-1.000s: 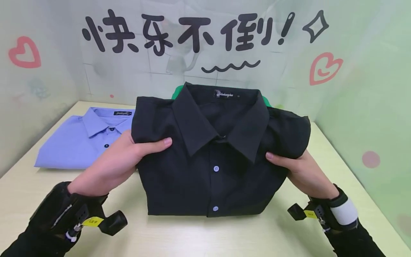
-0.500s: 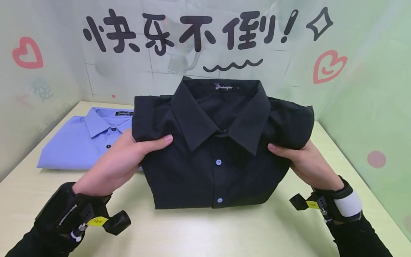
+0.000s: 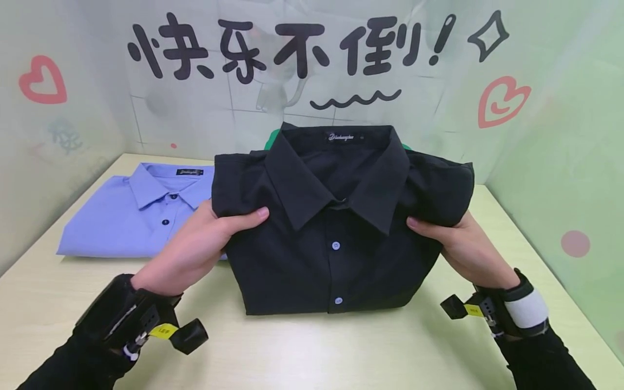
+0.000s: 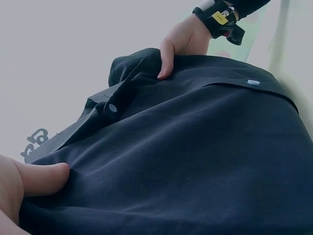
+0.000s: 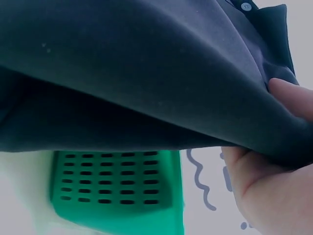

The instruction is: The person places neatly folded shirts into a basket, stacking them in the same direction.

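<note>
A folded black shirt [image 3: 292, 260] with a pointed collar and pale buttons hangs upright above the table, its front facing me. My left hand [image 3: 205, 244] grips its left side, thumb on the front and fingers hidden behind. On the other side my right hand [image 3: 458, 246] holds the shirt the same way, just below the folded shoulder. In the right wrist view the right hand [image 5: 274, 186] pinches the cloth between thumb and fingers. The left wrist view shows the left thumb [image 4: 46, 178] pressed on the black cloth.
A folded blue shirt [image 3: 117, 216] lies on the table [image 3: 302, 352] at the back left, partly behind the left hand. Behind the black shirt stands a green slotted basket [image 5: 112, 181], mostly hidden in the head view. Printed sheets [image 3: 195, 119] enclose the table's back and sides.
The black shirt rose slightly, then its collar dipped a little, showing the basket's green edges again. My left hand has shifted slightly right; both hands keep their hold.
</note>
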Motion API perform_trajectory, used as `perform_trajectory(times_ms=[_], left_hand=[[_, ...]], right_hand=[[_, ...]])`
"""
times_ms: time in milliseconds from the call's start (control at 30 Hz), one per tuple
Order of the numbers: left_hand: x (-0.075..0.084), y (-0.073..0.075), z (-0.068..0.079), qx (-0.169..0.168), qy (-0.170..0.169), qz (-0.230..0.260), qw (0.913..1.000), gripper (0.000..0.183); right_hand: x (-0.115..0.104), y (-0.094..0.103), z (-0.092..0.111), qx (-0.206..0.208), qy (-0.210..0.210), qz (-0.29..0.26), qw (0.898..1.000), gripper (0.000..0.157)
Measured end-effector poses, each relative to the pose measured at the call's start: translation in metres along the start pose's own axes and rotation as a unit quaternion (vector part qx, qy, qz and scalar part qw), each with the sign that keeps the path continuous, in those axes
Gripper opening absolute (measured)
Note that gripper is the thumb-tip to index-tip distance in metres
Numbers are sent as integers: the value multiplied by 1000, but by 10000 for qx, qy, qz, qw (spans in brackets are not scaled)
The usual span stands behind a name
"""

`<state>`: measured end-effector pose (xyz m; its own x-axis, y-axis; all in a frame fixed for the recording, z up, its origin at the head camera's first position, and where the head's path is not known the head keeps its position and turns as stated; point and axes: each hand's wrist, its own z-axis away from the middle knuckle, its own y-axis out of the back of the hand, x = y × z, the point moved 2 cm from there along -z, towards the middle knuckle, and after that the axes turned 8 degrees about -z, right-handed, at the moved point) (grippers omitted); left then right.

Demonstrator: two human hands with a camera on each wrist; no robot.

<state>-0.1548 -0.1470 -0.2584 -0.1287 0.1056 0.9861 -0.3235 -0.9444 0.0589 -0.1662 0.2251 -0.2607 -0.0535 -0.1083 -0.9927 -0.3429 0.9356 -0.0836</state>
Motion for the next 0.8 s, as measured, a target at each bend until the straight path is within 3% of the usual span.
perform_trajectory(times_ms=[333, 600, 800], left_hand=[[-9, 3, -33, 18, -150, -9, 9999, 64], [0, -2, -64, 96, -22, -116, 9999, 54], [5, -3, -80, 62, 2, -55, 10000, 50]], right_hand=[[17, 9, -13, 491, -342, -71, 9982, 48], [21, 23, -22, 848, -267, -446, 9950, 40], [19, 31, -24, 853, -359, -647, 9936, 38]])
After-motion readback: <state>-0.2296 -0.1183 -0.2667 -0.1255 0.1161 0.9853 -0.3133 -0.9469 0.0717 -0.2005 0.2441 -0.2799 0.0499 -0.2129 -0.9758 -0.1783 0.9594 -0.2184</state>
